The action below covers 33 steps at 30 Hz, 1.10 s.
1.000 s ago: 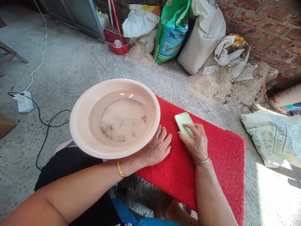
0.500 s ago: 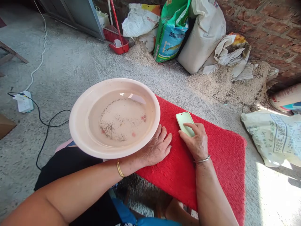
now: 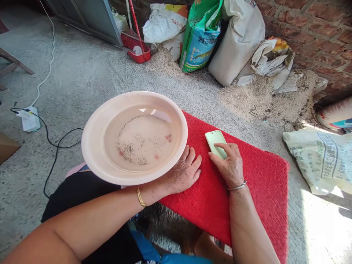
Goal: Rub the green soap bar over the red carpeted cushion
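Observation:
A wide pale pink basin [image 3: 93, 146] holds clear water with dark specks and a few reddish bits at its bottom. My left hand [image 3: 184, 170] lies flat on the red plush cloth [image 3: 261, 190], its fingers stretched out beside the basin's lower right rim. The basin's rim covers part of that hand and wrist. A pale green, phone-shaped slab with a small dot near its top, apparently a phone [image 3: 216, 137], rests on the cloth. My right hand [image 3: 231, 161] is curled around its lower end, thumb at the left edge and index finger over its face.
A power strip [image 3: 30, 119] with cables lies on the concrete floor at left. Along the brick wall stand a red dustpan [image 3: 140, 57], a green-blue sack [image 3: 200, 44] and a white sack [image 3: 236, 40]. Spilled grain [image 3: 247, 99] and a flattened bag [image 3: 321, 157] lie at right.
The view has shifted very slightly. Both hands, the basin and the phone show no clear movement.

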Available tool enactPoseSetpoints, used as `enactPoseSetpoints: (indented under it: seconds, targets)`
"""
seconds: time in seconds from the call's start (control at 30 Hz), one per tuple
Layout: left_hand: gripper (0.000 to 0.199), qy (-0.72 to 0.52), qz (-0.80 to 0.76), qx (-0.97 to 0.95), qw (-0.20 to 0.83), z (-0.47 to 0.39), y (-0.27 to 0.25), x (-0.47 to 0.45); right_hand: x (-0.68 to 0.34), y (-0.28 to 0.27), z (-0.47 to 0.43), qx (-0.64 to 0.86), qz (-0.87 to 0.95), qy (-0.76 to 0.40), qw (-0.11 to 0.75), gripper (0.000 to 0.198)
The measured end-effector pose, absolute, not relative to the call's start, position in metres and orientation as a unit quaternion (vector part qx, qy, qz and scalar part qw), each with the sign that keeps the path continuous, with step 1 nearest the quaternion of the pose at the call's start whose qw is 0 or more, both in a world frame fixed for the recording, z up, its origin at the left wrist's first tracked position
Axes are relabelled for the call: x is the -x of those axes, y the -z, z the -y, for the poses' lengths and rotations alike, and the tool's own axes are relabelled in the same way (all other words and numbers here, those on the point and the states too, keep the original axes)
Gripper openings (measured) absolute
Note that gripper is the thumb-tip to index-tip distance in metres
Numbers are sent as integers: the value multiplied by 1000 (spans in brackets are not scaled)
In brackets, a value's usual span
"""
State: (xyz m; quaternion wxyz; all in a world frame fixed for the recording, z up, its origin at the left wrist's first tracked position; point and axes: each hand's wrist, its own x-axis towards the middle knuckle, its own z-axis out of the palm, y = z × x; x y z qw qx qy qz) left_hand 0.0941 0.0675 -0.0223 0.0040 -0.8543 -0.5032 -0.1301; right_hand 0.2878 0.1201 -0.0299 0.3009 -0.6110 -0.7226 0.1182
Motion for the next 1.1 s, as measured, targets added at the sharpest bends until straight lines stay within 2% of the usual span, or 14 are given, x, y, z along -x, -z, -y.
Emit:
enactPoseSetpoints:
  seconds: [0.3,1.1]
  targets:
    - [43,130,500,856,7,-67,24,-93,-286,26,-118,576,763,-108,272,29]
    - [43,130,499,857,-7,-68,23,-94,-282,25,-117,606,735,-118,279,30]
